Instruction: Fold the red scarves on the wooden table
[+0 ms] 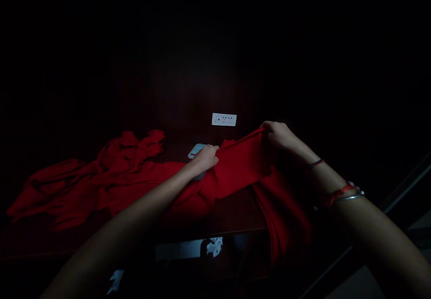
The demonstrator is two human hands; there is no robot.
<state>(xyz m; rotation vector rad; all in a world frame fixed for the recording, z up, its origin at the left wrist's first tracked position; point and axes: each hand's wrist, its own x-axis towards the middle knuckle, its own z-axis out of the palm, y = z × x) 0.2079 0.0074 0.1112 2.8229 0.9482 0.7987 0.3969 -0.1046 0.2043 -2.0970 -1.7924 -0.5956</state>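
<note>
A long red cloth [240, 164] is stretched between my two hands. My left hand [207, 156], fingers closed, grips its upper edge near the middle of the view. Farther right and a little higher, my right hand [279, 134] pinches the same edge at a corner. Below the right hand, part of the cloth hangs past the shelf's front edge. The rest lies crumpled across the dark shelf to the left. Just behind my left hand is a flat, light-faced object [195, 150], partly covered by the hand; its kind is unclear.
A white socket plate [224, 119] is on the dark back wall. The dark wooden shelf [235, 218] has its front edge below my hands. Underneath are a pale flat piece [180, 249] and crumpled white paper-like scraps [214, 246]. Much of the surroundings is too dark to make out.
</note>
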